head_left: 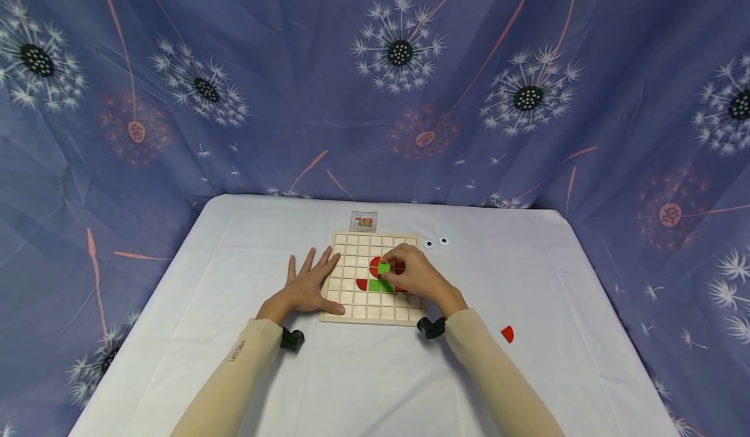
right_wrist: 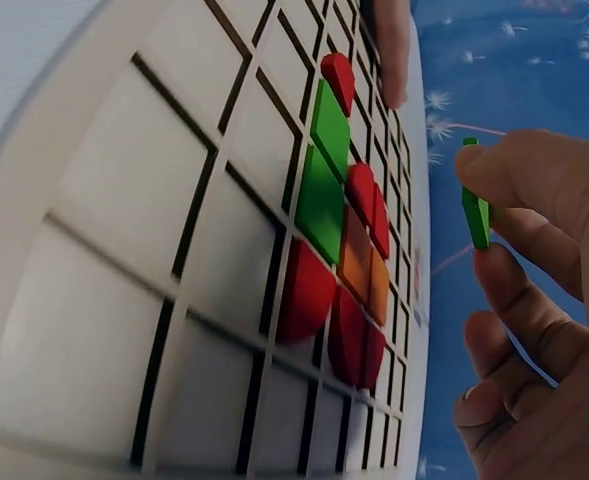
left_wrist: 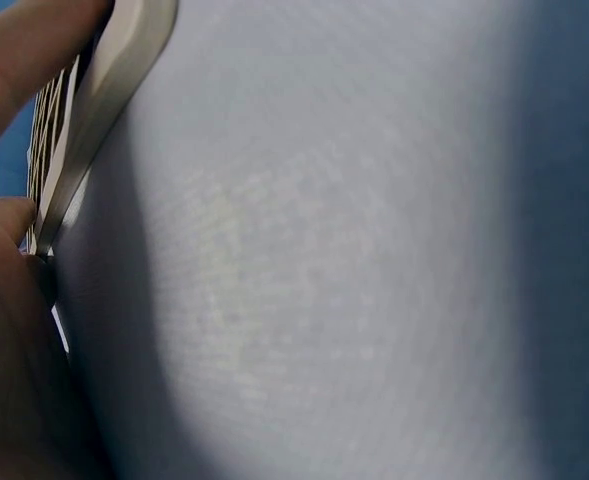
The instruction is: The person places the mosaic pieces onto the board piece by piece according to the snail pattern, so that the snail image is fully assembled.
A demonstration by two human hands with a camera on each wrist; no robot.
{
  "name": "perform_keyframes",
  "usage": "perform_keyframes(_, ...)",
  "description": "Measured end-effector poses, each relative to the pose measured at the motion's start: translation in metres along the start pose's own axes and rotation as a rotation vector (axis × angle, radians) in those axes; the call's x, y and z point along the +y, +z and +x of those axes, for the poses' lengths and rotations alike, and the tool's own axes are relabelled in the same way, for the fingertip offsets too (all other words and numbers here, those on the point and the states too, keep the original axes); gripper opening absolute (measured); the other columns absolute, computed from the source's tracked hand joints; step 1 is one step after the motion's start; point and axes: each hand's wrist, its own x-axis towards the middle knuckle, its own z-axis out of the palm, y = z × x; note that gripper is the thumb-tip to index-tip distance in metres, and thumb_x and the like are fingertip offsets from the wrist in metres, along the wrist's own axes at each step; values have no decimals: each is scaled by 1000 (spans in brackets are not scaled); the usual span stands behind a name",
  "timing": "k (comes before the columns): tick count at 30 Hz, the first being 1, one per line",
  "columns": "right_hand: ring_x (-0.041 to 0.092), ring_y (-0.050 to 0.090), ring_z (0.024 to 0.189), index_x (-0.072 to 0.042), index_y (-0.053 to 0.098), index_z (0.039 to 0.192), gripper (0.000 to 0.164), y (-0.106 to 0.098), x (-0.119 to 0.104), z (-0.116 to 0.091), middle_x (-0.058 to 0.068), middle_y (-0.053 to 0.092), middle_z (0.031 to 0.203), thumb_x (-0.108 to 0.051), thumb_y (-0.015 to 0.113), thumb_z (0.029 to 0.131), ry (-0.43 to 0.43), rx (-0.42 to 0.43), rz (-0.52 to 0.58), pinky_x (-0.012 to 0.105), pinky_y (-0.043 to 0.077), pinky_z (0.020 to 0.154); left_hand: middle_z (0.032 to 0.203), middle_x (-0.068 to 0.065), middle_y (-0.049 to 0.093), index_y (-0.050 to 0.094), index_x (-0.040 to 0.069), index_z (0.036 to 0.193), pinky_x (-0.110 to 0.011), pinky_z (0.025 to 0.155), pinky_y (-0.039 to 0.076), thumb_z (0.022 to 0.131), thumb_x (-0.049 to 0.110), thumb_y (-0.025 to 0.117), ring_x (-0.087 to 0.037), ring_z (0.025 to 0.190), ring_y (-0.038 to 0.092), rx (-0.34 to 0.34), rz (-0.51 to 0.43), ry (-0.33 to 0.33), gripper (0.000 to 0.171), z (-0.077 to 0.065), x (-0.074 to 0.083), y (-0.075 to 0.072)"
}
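A pale wooden grid board (head_left: 350,261) lies in the middle of the white table. My left hand (head_left: 306,290) rests flat with spread fingers over its left edge, the thumb near the lower left corner. Between thumb and fingertips, my right hand (head_left: 417,274) pinches a green square tile (right_wrist: 476,205) above the board. In the right wrist view, green tiles (right_wrist: 321,205), orange tiles (right_wrist: 354,252) and several red rounded tiles (right_wrist: 306,292) sit in the cells. The head view shows part of that group hidden behind my right hand.
Two round eye pieces (head_left: 428,244) lie off the board's upper right corner. A small picture card (head_left: 364,221) is just behind the board. One red quarter-round tile (head_left: 508,334) lies on the table to the right of my right forearm. Patterned blue cloth (head_left: 305,85) hangs behind the table.
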Motion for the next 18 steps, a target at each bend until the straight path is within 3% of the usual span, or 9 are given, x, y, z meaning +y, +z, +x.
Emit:
perform_keyframes(12, 14, 59, 91, -11, 76, 114, 27, 21, -5, 22, 1, 69, 106, -21, 81, 90, -28, -25, 16, 32, 52, 83, 175, -6, 1, 14, 21, 167, -74, 117, -17, 68, 73, 83, -43, 160, -7, -5, -10, 0, 131, 1, -2, 0)
perform_keyframes(18, 14, 55, 92, -13, 78, 114, 28, 32, -4, 29, -2, 71, 102, -24, 82, 89, -12, -16, -47, 31, 47, 84, 175, -5, 1, 15, 22, 167, -74, 117, -17, 68, 74, 82, -43, 160, -7, -2, -14, 3, 131, 1, -1, 1)
